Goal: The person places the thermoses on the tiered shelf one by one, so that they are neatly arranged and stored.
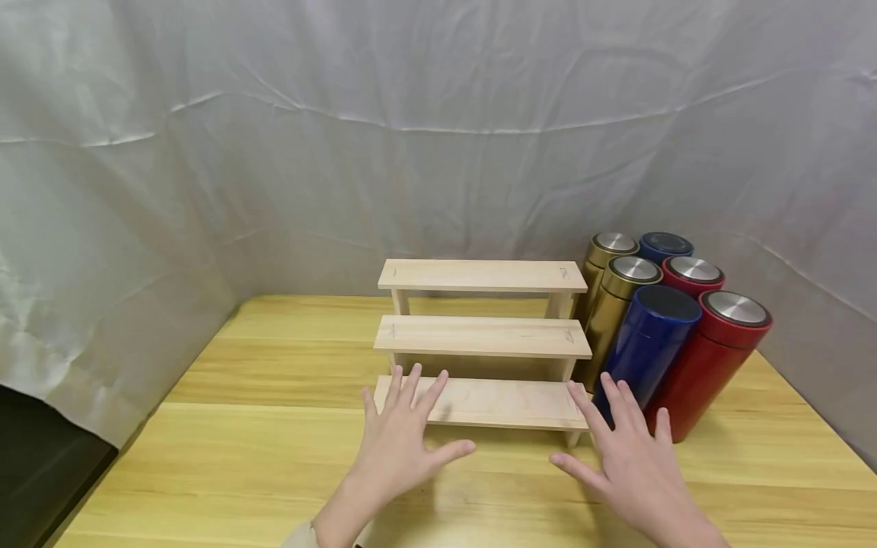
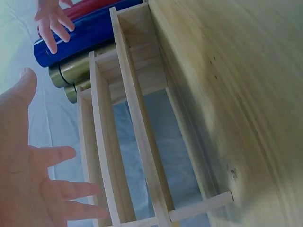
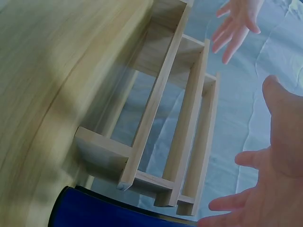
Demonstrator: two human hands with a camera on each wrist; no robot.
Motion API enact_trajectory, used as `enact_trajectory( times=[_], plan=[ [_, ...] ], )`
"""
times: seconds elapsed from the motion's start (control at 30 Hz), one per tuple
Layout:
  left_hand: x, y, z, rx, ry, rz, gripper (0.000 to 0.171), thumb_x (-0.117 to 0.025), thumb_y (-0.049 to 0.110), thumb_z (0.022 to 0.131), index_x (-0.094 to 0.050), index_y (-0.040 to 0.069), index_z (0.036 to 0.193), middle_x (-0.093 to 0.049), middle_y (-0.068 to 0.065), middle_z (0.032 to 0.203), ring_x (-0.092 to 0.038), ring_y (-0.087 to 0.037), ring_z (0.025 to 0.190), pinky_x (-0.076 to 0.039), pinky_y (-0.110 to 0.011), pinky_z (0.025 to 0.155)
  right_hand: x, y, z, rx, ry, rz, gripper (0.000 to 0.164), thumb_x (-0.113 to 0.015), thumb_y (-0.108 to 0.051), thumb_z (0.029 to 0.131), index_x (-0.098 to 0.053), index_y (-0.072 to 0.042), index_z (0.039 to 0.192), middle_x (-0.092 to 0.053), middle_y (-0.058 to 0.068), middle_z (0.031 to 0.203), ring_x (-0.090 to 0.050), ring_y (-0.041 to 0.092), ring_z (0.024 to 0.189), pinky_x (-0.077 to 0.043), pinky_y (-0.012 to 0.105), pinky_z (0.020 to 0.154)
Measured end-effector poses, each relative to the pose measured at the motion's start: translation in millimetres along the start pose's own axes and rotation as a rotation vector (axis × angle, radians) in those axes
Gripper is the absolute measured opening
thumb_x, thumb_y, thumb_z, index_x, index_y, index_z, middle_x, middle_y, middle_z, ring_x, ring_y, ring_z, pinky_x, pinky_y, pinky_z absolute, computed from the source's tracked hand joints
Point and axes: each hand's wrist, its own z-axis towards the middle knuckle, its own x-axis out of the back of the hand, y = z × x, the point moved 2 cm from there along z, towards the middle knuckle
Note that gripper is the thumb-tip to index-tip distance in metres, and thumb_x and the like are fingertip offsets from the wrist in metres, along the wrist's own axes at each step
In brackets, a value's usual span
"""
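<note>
A three-tier wooden step rack (image 1: 479, 336) stands on the table. My left hand (image 1: 400, 449), fingers spread, hovers before the left end of its lowest step and holds nothing. At the other end my right hand (image 1: 633, 464) is likewise spread, its fingertips overlapping the step's corner and the foot of a blue thermos (image 1: 644, 350) in the head view. Beside that stands a red thermos (image 1: 712, 373) with a silver-topped lid. Two gold thermoses, the nearer one (image 1: 613, 320) partly hidden, line the rack's right side. Another red thermos (image 1: 692, 275) and another blue one (image 1: 666, 245) are behind.
The light wooden table (image 1: 274, 426) reaches back to a grey-white cloth (image 1: 438, 152) hung behind and along both sides. At the lower left, beyond the table edge, lies a dark black surface (image 1: 48, 464).
</note>
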Motion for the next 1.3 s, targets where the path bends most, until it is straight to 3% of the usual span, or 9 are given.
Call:
enact_trajectory(
  times=[0.27,0.47,0.53,0.6,0.7,0.83,0.97,1.17,1.3],
  plan=[
    [-0.3,-8.0,2.4,-0.032,0.069,-0.098,0.080,-0.047,0.069,0.074,-0.042,0.015,0.134,-0.036,-0.015,0.137,-0.025,-0.034,0.127,-0.016,-0.066,0.098,2.5,3.7,3.0,0.040,0.095,0.101,0.070,-0.063,-0.046,0.078,-0.036,-0.018,0.136,-0.036,0.024,0.132,-0.030,0.040,0.120,-0.028,0.069,0.085],
    [-0.2,-14.1,4.8,-0.043,0.121,-0.197,0.068,-0.051,0.061,0.079,-0.052,0.009,0.124,-0.044,-0.014,0.131,-0.034,-0.033,0.122,-0.025,-0.062,0.098,7.7,10.0,5.3,0.075,0.230,0.238,0.059,-0.073,-0.033,0.072,-0.051,-0.008,0.122,-0.047,0.021,0.122,-0.043,0.039,0.109,-0.039,0.062,0.077],
    [0.6,-16.0,5.4,-0.049,0.147,-0.239,0.061,-0.055,0.054,0.081,-0.055,0.007,0.120,-0.047,-0.013,0.128,-0.039,-0.032,0.119,-0.028,-0.059,0.098,9.3,12.1,6.1,0.074,0.274,0.287,0.055,-0.076,-0.026,0.070,-0.055,-0.007,0.117,-0.050,0.018,0.119,-0.046,0.036,0.106,-0.041,0.048,0.088],
    [0.9,-18.2,5.9,-0.057,0.178,-0.276,0.054,-0.059,0.048,0.081,-0.058,0.006,0.116,-0.051,-0.013,0.124,-0.043,-0.031,0.116,-0.032,-0.055,0.097,10.6,14.2,6.9,0.078,0.318,0.328,0.050,-0.077,-0.020,0.068,-0.058,-0.006,0.112,-0.054,0.015,0.115,-0.048,0.033,0.104,-0.039,0.028,0.095],
    [1.1,-21.8,6.6,-0.056,0.219,-0.323,0.045,-0.062,0.039,0.081,-0.061,0.005,0.110,-0.055,-0.012,0.118,-0.047,-0.029,0.111,-0.038,-0.051,0.095,11.7,17.8,7.8,0.099,0.385,0.388,0.043,-0.077,-0.008,0.065,-0.061,-0.004,0.105,-0.058,0.011,0.108,-0.049,0.015,0.106,-0.026,0.001,0.091],
    [2.1,-26.8,7.2,-0.027,0.247,-0.377,0.037,-0.064,0.032,0.081,-0.063,0.004,0.106,-0.057,-0.011,0.114,-0.050,-0.029,0.109,-0.041,-0.046,0.094,9.6,28.1,7.5,0.113,0.451,0.467,0.040,-0.077,0.000,0.063,-0.064,-0.006,0.101,-0.061,0.006,0.101,-0.047,-0.004,0.099,-0.038,0.003,0.080],
    [3.9,-32.1,7.4,0.002,0.262,-0.424,0.032,-0.066,0.025,0.081,-0.063,0.003,0.104,-0.058,-0.010,0.112,-0.051,-0.028,0.108,-0.043,-0.041,0.093,-0.8,47.6,5.2,0.087,0.470,0.536,0.039,-0.076,0.003,0.064,-0.065,-0.007,0.100,-0.062,0.002,0.099,-0.050,-0.003,0.093,-0.041,0.003,0.073],
    [4.9,-40.8,7.6,0.021,0.285,-0.454,0.028,-0.066,0.020,0.081,-0.063,0.003,0.103,-0.059,-0.012,0.110,-0.052,-0.028,0.105,-0.044,-0.043,0.092,-58.6,122.4,-0.8,0.028,0.457,0.516,0.040,-0.076,-0.008,0.071,-0.064,-0.016,0.108,-0.061,-0.001,0.105,-0.054,0.005,0.092,-0.040,0.002,0.077],
    [5.1,-47.2,7.4,0.049,0.292,-0.499,0.027,-0.065,0.018,0.082,-0.063,0.002,0.103,-0.059,-0.014,0.110,-0.051,-0.029,0.106,-0.041,-0.045,0.094,-57.6,134.1,-4.6,-0.024,0.453,0.505,0.039,-0.075,-0.008,0.071,-0.064,-0.018,0.108,-0.061,0.000,0.105,-0.056,0.005,0.087,-0.043,0.002,0.072]
  ],
)
